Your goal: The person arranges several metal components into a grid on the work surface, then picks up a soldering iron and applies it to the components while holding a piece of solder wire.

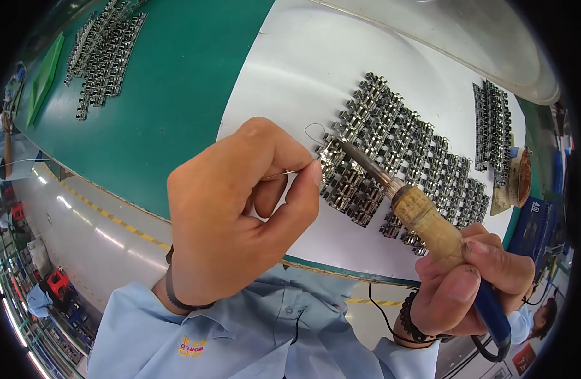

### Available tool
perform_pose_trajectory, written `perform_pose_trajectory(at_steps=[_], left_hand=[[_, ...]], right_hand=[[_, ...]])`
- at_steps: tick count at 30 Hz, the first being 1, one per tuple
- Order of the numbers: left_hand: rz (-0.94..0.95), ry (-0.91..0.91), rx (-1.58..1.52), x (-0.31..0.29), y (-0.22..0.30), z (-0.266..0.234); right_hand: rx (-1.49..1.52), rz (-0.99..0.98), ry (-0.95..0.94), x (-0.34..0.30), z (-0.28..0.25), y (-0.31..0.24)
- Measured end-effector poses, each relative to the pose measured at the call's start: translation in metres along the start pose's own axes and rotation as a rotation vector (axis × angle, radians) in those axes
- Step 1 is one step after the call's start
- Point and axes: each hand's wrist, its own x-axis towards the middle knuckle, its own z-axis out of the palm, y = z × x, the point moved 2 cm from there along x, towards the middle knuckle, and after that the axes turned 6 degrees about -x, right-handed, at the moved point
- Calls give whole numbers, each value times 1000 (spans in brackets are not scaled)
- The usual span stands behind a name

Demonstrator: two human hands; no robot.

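Observation:
My right hand (pixel 473 284) grips a soldering iron (pixel 423 218) by its handle, which has a blue end and a tan, worn front part. The iron's metal tip reaches the near-left corner of a block of small shiny metal parts (pixel 410 142) laid in rows. Between thumb and forefinger of my left hand (pixel 240 202) a thin solder wire (pixel 281 174) is pinched. The wire's far end curls in a loop just beyond the fingers, close to the iron's tip. Whether wire and tip touch, I cannot tell.
White sheeting (pixel 284 76) covers part of the green table (pixel 183 82). More metal parts (pixel 107 57) lie at the far left, beside a green tray (pixel 45 79), and another strip (pixel 492 126) at the right. A round brown-topped holder (pixel 524 177) and a blue box (pixel 533 227) stand right.

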Motion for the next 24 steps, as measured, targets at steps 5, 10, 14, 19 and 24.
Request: perform_pose_trajectory(at_steps=[5, 10, 14, 19, 24], left_hand=[[1, -9, 9, 2, 1, 2], [20, 7, 12, 1, -1, 2], [45, 13, 1, -1, -1, 0], [47, 1, -7, -1, -1, 1], [54, 3, 20, -1, 0, 1]], right_hand=[[4, 20, -46, 1, -4, -2], [56, 39, -12, -2, 5, -2], [26, -9, 158, -4, 8, -2], [47, -3, 92, 0, -6, 1], [102, 14, 9, 2, -6, 3]])
